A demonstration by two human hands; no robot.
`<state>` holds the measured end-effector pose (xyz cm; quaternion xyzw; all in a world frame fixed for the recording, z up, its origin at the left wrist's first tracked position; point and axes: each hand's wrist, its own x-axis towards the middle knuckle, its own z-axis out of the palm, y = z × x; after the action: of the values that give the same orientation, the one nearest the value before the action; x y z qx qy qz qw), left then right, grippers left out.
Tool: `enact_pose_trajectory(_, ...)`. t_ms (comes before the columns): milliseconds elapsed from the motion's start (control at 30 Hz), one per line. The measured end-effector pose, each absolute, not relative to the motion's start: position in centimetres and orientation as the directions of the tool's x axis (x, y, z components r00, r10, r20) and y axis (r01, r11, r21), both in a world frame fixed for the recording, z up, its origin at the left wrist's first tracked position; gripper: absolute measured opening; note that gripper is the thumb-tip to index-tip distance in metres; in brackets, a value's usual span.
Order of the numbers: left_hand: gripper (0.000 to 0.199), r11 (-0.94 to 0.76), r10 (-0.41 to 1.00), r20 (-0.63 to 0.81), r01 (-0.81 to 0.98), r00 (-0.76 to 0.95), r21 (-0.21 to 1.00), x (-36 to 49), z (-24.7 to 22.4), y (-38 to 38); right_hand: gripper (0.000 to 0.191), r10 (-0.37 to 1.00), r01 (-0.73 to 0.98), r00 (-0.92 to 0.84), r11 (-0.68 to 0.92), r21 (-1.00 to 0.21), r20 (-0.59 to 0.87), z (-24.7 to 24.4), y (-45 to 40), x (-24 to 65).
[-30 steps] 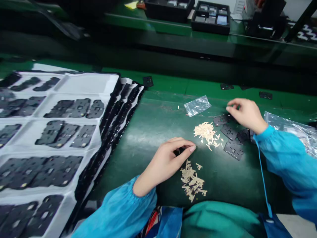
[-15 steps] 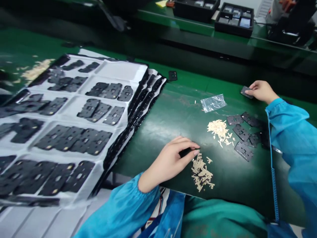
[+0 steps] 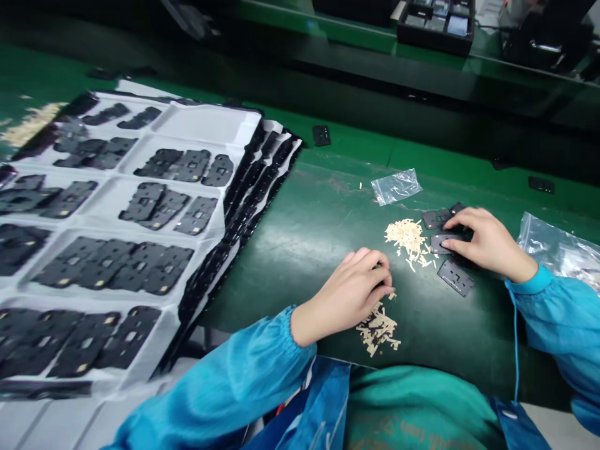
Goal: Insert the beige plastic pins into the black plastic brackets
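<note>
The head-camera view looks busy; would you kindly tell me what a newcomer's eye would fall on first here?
First comes the large white compartmented tray filling the left side, its cells laid with black cut-out plates. Then, on the green bench mat at centre, come an upper heap of pale strips and a lower one, with the bare left hand just above the lower heap and the right hand over more black plates.
</note>
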<state>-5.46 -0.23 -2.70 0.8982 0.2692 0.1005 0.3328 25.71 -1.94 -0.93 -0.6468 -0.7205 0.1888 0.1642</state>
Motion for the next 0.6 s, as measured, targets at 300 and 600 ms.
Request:
enact_pose_trajectory(300, 0.011, -0.554, 0.618, 0.140, 0.302, 0.774, 0.776, -3.8, -0.2, 0.7, 0.006, 0.967, 0.612, -0.255, 0.154, -0.776, -0.008, 0.9, -6.4, 17.7)
enact_pose_trajectory(600, 0.007, -0.592, 0.596, 0.254, 0.202, 0.762, 0.781, -2.0, 0.2, 0.9, 0.013, 0.997, 0.469, 0.005, 0.069, -0.880, 0.081, 1.1, -8.5, 17.7)
